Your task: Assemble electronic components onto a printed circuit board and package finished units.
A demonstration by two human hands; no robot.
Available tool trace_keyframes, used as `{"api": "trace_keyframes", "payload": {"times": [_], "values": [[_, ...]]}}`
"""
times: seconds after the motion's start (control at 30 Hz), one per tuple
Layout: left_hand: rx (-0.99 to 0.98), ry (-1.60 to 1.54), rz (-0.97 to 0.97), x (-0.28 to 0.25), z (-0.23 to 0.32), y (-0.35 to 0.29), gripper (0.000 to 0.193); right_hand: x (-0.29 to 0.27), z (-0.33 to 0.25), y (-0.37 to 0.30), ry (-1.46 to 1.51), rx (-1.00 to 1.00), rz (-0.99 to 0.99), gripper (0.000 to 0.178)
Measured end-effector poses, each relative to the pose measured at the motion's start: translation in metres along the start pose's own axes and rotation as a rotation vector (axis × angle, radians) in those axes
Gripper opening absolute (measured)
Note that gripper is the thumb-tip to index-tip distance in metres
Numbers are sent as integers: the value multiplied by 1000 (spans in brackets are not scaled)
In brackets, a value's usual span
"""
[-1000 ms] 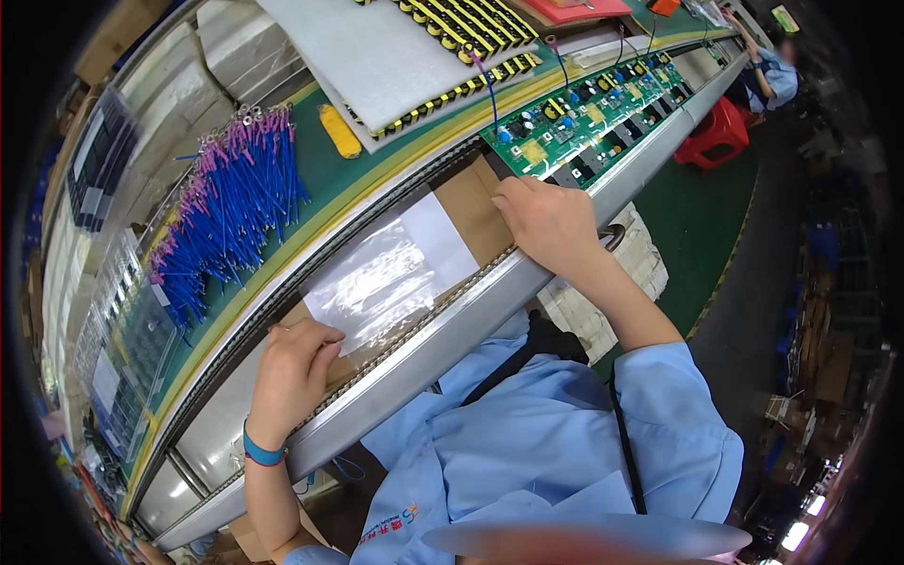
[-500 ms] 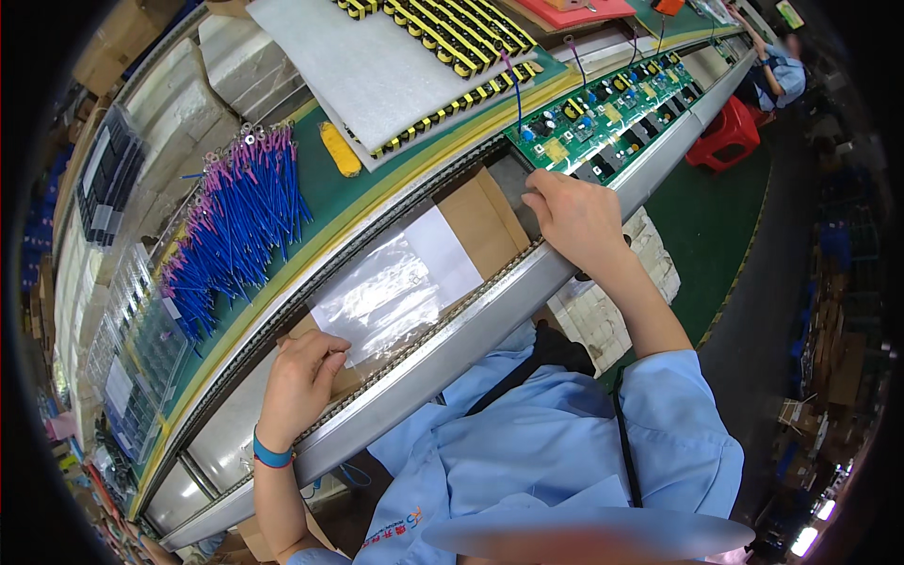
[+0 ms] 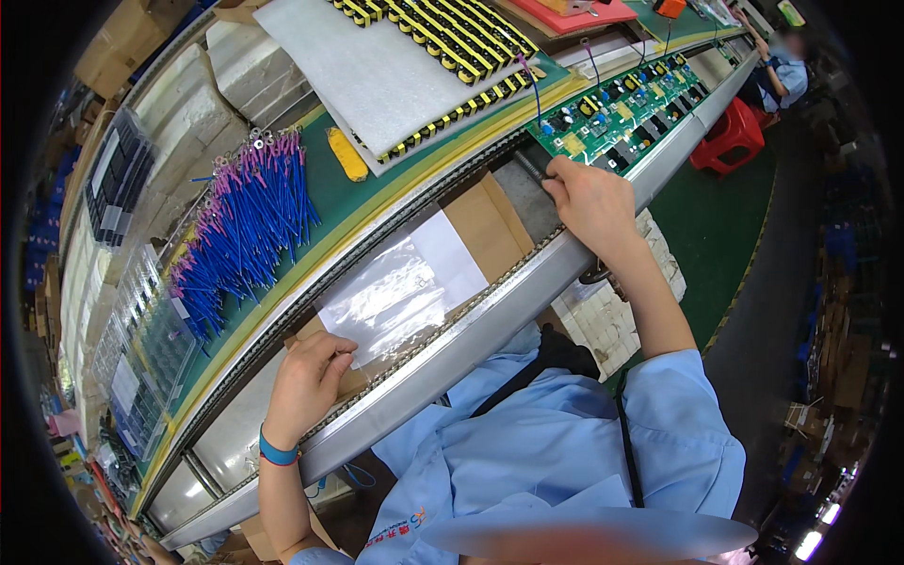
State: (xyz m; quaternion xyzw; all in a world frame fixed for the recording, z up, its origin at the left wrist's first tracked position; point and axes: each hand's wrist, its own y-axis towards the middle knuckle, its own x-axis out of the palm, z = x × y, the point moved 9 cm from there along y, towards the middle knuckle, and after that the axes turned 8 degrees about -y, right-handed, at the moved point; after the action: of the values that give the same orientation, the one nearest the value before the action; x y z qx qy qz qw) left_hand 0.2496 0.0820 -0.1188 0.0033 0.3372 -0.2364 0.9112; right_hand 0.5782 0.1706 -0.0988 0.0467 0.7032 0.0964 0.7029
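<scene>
My right hand (image 3: 595, 205) is at the near end of a green circuit board panel (image 3: 617, 118) fitted with black, yellow and blue parts. Its bent fingers grip the panel's end edge, though the palm hides part of the contact. Blue wires with ring ends stand up from the panel's far side. My left hand (image 3: 306, 381), with a blue band on the wrist, hovers over the conveyor rails. Its fingers are loosely bent, thumb apart, holding nothing visible. Beside them a clear plastic bag (image 3: 386, 301) and a white sheet (image 3: 452, 254) lie over cardboard between the rails.
A bundle of blue wires (image 3: 254, 221) lies on the green bench left of the conveyor rail (image 3: 471, 320). Beyond are a yellow tool (image 3: 347, 153) and a foam sheet (image 3: 358, 85) with rows of black-yellow components. A red stool (image 3: 730, 137) and a co-worker (image 3: 786, 75) are far right.
The circuit board panel and my right hand have shifted slightly farther along the conveyor, away to the right. My left hand has barely moved; the whole view has shifted a little.
</scene>
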Motion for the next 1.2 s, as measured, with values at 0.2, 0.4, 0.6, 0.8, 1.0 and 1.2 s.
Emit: {"api": "trace_keyframes", "payload": {"times": [0.2, 0.4, 0.6, 0.8, 1.0, 1.2], "values": [[10, -15, 23, 1, 2, -6, 10, -7, 37, 11, -84, 123, 28, 16], [75, -19, -10, 9, -8, -9, 11, 6, 33, 24, -32, 62, -42, 17], [20, 62, -95, 23, -26, -17, 19, -27, -106, 17, 310, -408, -162, 15], [100, 158, -33, 31, -33, -16, 20, -20, -220, -15, 167, -911, -274, 13], [-21, 229, -276, 61, -64, -9, 30, 23, -243, -29, -69, -1044, -549, 26], [-26, 230, -352, 68, -73, -11, 35, 77, -216, -15, -234, -1007, -795, 29]]}}
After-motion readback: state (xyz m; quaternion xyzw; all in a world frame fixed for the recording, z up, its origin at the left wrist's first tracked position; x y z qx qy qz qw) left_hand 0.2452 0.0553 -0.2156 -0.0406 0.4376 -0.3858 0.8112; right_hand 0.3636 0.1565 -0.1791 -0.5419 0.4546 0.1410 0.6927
